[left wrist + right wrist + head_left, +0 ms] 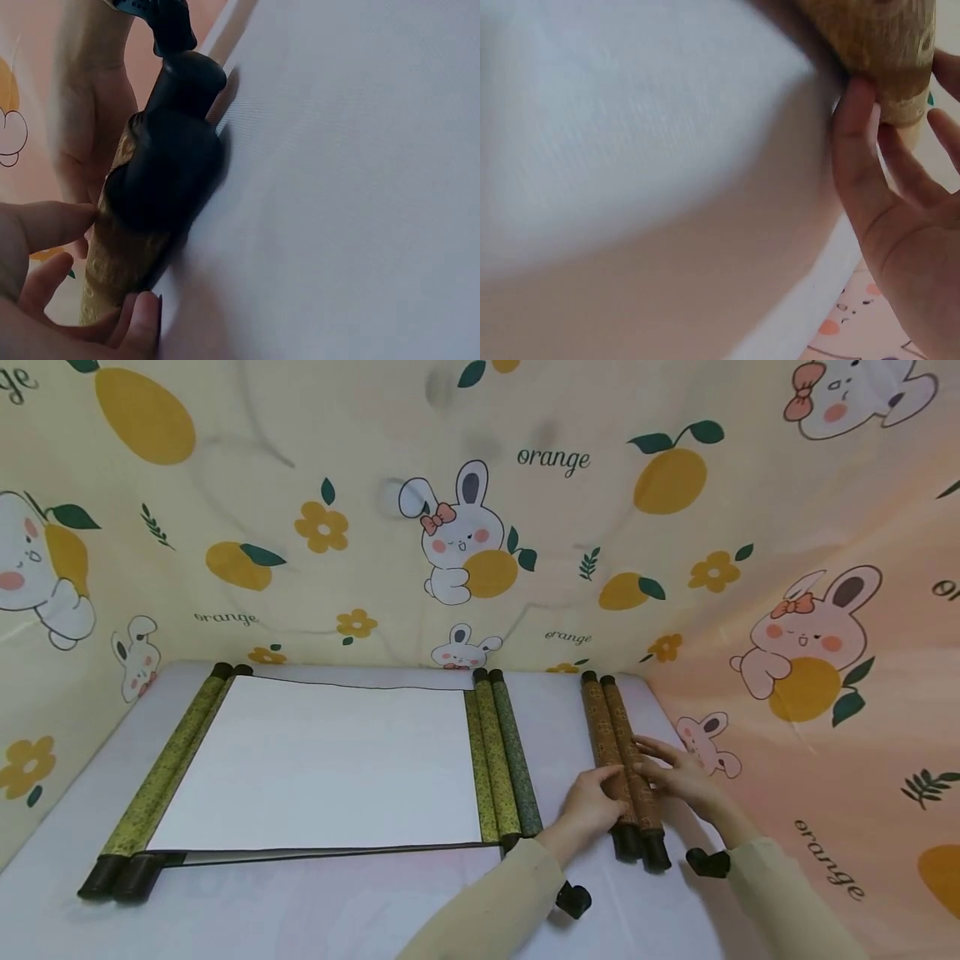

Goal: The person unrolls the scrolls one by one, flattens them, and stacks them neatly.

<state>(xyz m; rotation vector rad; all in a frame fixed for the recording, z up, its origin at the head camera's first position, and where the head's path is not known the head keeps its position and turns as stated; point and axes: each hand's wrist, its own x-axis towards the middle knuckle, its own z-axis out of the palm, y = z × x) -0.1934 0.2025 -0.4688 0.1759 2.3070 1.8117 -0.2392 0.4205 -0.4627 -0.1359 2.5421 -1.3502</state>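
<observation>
- While both hands were at it, the pair of brown cylindrical rolls with a gold pattern and black end knobs [622,739] lay between them on the table, side by side and touching along their length.
- Left hand [588,806]: its thumb and fingers were bent about the pair from the left side, holding it close to the near black knobs.
- Right hand [686,781]: it held the pair from the opposite side, a little farther along, with its fingertips on the brown surface.
- A small black device [707,862] sat at the right wrist, and another black device [573,900] at the left wrist.
- Both forearms were in beige sleeves [487,906].
- Just left of the left hand lay a grey-green patterned roll [517,760], its near end hidden behind that arm.
- Beside it, farther left from the hand, was a yellow-green patterned roll [498,760].
- Beyond that, a white rectangular sheet with dark edges [322,760] was spread out, reaching two yellow-green rolls with black ends [168,760], well apart from the left hand.
- Under everything was a table with a white cover [322,910].
- Past the hands rose a yellow-to-pink fabric backdrop printed with rabbits and oranges [375,577].
</observation>
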